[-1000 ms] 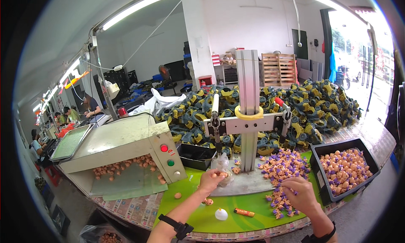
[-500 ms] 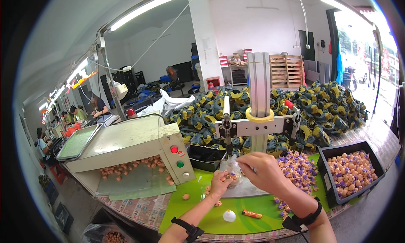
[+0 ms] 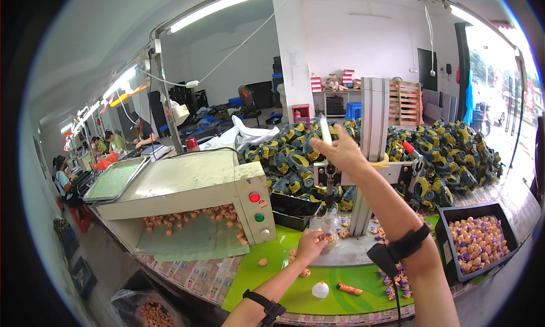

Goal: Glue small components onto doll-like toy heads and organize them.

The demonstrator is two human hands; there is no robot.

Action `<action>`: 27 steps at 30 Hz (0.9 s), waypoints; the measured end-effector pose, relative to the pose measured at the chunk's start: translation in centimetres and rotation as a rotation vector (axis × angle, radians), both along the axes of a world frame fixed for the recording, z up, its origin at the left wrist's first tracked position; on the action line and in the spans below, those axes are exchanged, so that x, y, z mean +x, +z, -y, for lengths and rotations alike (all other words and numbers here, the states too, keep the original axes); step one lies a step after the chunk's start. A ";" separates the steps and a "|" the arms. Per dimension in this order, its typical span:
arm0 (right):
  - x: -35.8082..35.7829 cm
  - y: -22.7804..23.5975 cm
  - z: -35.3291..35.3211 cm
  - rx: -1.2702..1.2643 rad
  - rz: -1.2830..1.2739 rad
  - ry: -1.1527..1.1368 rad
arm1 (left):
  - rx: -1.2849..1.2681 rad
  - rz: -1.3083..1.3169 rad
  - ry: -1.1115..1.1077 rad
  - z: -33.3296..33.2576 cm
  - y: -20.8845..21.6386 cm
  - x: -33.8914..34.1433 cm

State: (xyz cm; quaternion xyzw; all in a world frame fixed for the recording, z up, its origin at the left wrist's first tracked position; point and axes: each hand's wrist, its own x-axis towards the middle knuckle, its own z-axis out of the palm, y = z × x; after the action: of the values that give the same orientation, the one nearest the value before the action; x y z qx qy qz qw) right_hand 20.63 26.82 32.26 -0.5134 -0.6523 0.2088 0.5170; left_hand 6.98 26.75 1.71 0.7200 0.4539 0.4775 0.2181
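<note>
My left hand is closed on a small peach plastic piece at the foot of the bench press, against a cloudy, clear-looking fixture. Raised in front of the press, my right hand has its fingers spread and holds nothing. It is beside the white-handled lever; whether it touches the lever I cannot tell. The press has an upright metal column and a second, red-tipped clamp lever. Peach-and-purple pieces lie right of the base, partly hidden by my right forearm.
A black bin of peach pieces stands at right. To the left is a cream machine box with buttons. A white squeeze bottle and an orange tube lie on the green mat. Yellow-and-grey parts are heaped behind.
My right hand has risen from the fixture to beside the white lever, its fingers spreading. My left hand stays at the fixture. The whole view has shifted slightly.
</note>
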 end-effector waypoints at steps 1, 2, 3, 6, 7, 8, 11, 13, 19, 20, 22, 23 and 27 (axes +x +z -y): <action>-0.1 0.5 0.8 -0.025 -0.095 0.054 | -0.004 0.007 0.006 0.1 0.4 -0.2; -0.1 0.5 1.5 0.040 -0.245 0.141 | -0.094 -0.041 -0.005 0.3 0.9 -0.3; -0.2 0.9 2.8 0.039 -0.238 0.149 | -0.182 -0.087 -0.010 0.3 1.3 -0.4; -0.4 1.7 8.2 0.477 -0.073 0.461 | -0.101 0.098 -0.056 0.2 0.1 -0.3; -1.0 0.9 9.0 0.566 0.110 0.513 | -0.107 0.104 -0.037 0.4 0.1 -0.9; -1.3 0.3 11.3 0.600 0.260 0.549 | -0.081 0.202 -0.085 0.9 0.9 -0.5; -1.5 -4.3 14.4 0.698 0.352 0.511 | 0.063 0.252 -0.163 1.3 -1.2 -2.0; -0.1 -6.2 14.8 0.667 0.417 0.457 | -0.523 0.557 -0.353 2.0 -0.6 -3.7; 0.3 -13.2 16.6 0.598 0.226 0.131 | -1.045 1.159 -0.475 10.3 3.9 -8.6; 0.6 -14.9 17.3 0.533 0.220 0.071 | -1.045 1.342 -0.419 11.7 4.0 -8.9; 1.0 -20.0 18.7 0.398 0.207 0.052 | -1.000 1.673 -0.477 13.5 1.9 -10.2; 0.9 -22.3 19.2 0.255 0.202 0.018 | -1.003 1.680 -0.465 14.4 2.3 -10.1; -2.1 -27.0 21.3 0.010 0.131 0.019 | -1.000 1.898 -0.210 18.2 3.0 -10.6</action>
State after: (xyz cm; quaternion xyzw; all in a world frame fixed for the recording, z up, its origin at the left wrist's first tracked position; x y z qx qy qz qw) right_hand 18.49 5.55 5.24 -0.5171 -0.6906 0.1765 0.4738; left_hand -3.64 8.58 4.71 -0.0797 0.1789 0.5801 0.7906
